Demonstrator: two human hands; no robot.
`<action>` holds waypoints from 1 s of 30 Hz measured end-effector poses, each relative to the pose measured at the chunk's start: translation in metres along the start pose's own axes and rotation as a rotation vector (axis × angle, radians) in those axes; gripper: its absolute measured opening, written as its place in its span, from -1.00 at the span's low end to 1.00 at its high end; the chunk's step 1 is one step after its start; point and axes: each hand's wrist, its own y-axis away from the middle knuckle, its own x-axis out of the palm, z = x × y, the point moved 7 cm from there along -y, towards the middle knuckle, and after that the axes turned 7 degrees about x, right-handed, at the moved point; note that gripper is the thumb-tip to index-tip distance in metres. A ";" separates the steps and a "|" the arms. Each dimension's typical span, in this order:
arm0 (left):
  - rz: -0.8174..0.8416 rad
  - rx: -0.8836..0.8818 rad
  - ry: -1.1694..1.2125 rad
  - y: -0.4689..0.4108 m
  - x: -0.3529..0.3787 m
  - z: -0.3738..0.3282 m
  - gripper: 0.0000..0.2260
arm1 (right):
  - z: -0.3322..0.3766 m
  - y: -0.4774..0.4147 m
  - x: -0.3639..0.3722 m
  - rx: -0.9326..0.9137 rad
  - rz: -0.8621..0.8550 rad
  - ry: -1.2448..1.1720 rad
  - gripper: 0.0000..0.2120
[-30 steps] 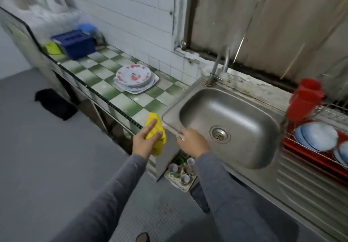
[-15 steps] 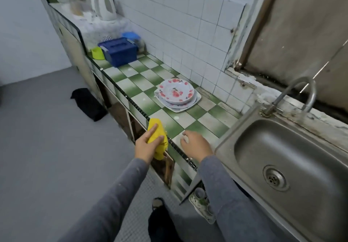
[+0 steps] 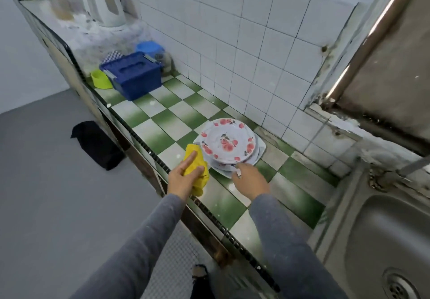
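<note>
A stack of white plates [image 3: 229, 146] with a red fruit pattern sits on the green-and-white checked counter [image 3: 167, 121], near the tiled wall. My left hand [image 3: 182, 179] holds a crumpled yellow cloth [image 3: 197, 173] at the counter's front edge, just left of the plates, with the index finger lying straight over it. My right hand [image 3: 250, 180] reaches the near rim of the stack. Its fingertips are at the lowest plate's edge. The back of the hand hides whether the fingers grip the plate.
A blue lidded box [image 3: 132, 74], a green cup [image 3: 101, 80] and a blue tub [image 3: 149, 48] stand at the far end of the counter. A white kettle [image 3: 103, 2] is behind them. The steel sink [image 3: 381, 240] lies to the right. A black bag [image 3: 96, 144] sits on the grey floor.
I have turned left, from the sink towards the counter. Both hands moved forward: the right hand from the sink's edge to the plates' rim, and the left carried the cloth beside the stack.
</note>
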 end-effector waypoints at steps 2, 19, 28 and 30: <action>0.021 -0.002 -0.010 -0.027 0.005 -0.004 -0.56 | -0.003 -0.025 -0.001 0.049 0.006 -0.032 -0.66; 0.374 -0.123 -0.097 -0.202 0.037 -0.009 -0.54 | -0.024 -0.116 0.028 0.618 -0.209 -0.415 -0.52; 0.566 -0.145 -0.188 -0.251 0.029 -0.015 -0.53 | -0.015 -0.113 0.040 0.824 -0.478 -0.672 -0.57; 0.593 -0.152 -0.204 -0.257 0.030 -0.012 -0.54 | -0.013 -0.115 0.043 0.844 -0.481 -0.672 -0.55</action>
